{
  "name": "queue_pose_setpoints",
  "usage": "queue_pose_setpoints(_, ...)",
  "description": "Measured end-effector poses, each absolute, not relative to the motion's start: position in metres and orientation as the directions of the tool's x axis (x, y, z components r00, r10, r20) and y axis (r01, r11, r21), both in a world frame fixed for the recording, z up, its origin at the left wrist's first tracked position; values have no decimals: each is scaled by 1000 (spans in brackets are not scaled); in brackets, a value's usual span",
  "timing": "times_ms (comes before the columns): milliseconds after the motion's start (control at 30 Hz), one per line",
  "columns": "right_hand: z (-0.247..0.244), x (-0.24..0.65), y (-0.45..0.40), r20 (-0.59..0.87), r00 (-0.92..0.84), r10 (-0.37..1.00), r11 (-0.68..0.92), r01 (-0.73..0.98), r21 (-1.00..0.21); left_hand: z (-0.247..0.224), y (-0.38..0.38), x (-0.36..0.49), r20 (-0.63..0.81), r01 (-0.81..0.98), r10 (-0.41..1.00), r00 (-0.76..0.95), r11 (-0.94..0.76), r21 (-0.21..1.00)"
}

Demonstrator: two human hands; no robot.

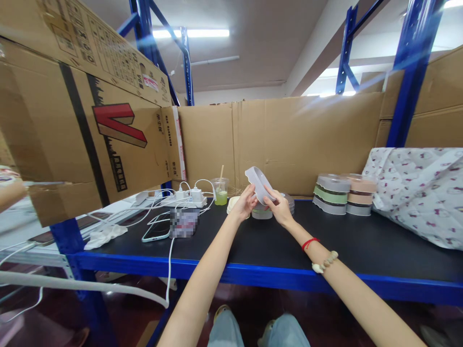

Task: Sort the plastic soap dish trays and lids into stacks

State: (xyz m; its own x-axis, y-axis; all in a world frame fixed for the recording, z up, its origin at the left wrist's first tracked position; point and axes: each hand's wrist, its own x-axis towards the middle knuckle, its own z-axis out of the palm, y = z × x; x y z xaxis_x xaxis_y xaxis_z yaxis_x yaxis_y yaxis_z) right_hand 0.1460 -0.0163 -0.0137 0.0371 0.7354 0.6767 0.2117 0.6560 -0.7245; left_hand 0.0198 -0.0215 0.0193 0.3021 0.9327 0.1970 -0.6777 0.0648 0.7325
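Observation:
My left hand (pixel 245 203) and my right hand (pixel 279 205) grip a grey plastic bowl with a wavy rim (pixel 259 184) between them, raised above the black tabletop and tilted on its side. The left fingers hold its near left edge, while the right thumb and fingers pinch its lower right side. Right below it stand more bowls, with a pale one (pixel 262 213) partly hidden by the hands. A cream-coloured piece (pixel 233 202) sits just behind my left hand, and clear round plastic pieces (pixel 289 202) lie behind my right hand.
Two stacks of wavy bowls, one grey and green (pixel 330 194), one peach and grey (pixel 360 195), stand at the right beside a patterned cloth (pixel 415 193). Leftward are a cup of green drink (pixel 220 193), a power strip (pixel 191 197), cables and a phone (pixel 156 231). Cardboard (pixel 307 144) walls the back.

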Motion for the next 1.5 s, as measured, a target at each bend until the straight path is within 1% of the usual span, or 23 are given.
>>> queue_pose_setpoints(167,-11,146,-20,671,41,741,647,223,-729,18,-21,20,208,-682,926,316,69,728)
queue_pose_setpoints(367,-11,146,-20,678,62,733,657,197,-728,19,-20,20,211,-686,918,337,86,723)
queue_pose_setpoints(567,-6,148,-21,688,167,707,677,122,-726,21,-23,20,181,-682,924,337,107,724)
queue_pose_setpoints(767,-11,149,-16,687,41,726,677,138,-723,18,-21,21,223,-684,926,306,51,728)
queue_pose_setpoints(833,-13,148,-15,692,27,721,681,151,-716,17,-20,21,234,-677,923,304,37,735)
queue_pose_setpoints(1100,-14,145,-14,656,50,753,643,158,-750,17,-22,21,239,-689,918,317,49,723)
queue_pose_setpoints(1300,-13,148,-11,612,113,783,606,90,-791,20,-21,18,193,-718,931,310,96,690)
queue_pose_setpoints(1500,-13,147,-12,661,111,742,643,163,-748,19,-20,19,182,-713,930,318,108,693)
